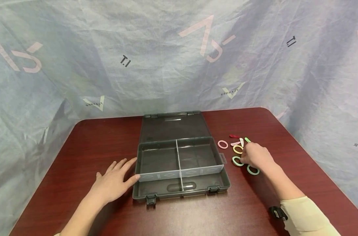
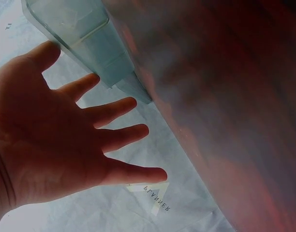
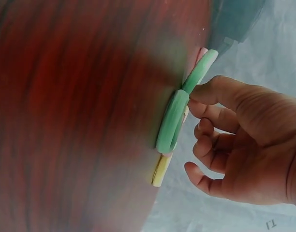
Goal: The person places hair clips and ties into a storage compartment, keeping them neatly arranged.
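In the head view, my left hand (image 1: 112,182) lies with spread, straight fingers at the left side of a dark clear plastic compartment box (image 1: 159,196). The thumb and index fingertips are right at its wall. On the right, my right hand (image 1: 259,159) pinches the edge of a light green hair tie (image 1: 234,163) between thumb and index finger. That tie (image 3: 204,67) stands tilted in the right wrist view. Beside it lie a second green hair tie (image 1: 253,173), a yellow one (image 1: 235,150) and a pink one (image 1: 222,148).
Behind the hair ties lie a red hair clip (image 1: 234,136), pale pink clips (image 1: 241,142) and a green clip (image 1: 247,140), partly covered by my right hand. The box's lid (image 1: 174,126) is laid back, and dividers (image 1: 179,154) split the base. Printed cloth (image 1: 155,82) hangs behind the table.
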`<state>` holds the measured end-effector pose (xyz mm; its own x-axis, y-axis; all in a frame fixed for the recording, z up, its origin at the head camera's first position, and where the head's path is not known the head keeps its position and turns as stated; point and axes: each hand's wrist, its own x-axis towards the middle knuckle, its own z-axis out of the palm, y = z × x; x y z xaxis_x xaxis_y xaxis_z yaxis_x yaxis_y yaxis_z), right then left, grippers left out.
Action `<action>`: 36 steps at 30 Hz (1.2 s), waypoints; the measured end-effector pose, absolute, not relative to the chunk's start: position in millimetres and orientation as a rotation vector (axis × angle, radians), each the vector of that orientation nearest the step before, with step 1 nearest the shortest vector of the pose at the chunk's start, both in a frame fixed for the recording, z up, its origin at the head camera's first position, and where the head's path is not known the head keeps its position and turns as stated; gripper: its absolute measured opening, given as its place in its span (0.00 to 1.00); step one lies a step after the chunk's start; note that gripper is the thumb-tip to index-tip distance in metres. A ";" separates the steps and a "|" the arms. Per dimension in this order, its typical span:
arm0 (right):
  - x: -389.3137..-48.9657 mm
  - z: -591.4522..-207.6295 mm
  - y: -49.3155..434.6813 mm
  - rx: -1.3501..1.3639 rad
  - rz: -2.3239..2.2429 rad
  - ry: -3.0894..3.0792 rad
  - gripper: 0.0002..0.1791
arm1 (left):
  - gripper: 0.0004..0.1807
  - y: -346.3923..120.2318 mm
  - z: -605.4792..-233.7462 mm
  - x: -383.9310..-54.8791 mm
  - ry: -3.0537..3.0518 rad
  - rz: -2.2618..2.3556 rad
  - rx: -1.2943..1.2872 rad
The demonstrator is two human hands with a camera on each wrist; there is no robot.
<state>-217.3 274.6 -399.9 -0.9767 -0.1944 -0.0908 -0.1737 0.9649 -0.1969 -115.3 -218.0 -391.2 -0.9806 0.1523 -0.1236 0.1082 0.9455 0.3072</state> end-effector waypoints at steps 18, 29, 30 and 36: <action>-218.5 -390.8 273.6 -0.337 -0.488 2.993 0.08 | 0.43 -219.1 -391.1 -116.4 2.942 0.468 0.205; -218.1 -371.4 274.4 -0.413 -0.573 3.061 0.08 | 0.43 -220.0 -389.5 -116.9 2.927 0.467 0.196; -218.1 -368.9 272.7 -0.417 -0.578 3.061 0.07 | 0.43 -220.0 -389.3 -116.9 2.925 0.465 0.195; -218.0 -356.3 260.0 -0.477 -0.580 3.075 0.08 | 0.42 -218.6 -389.1 -116.9 2.906 0.469 0.188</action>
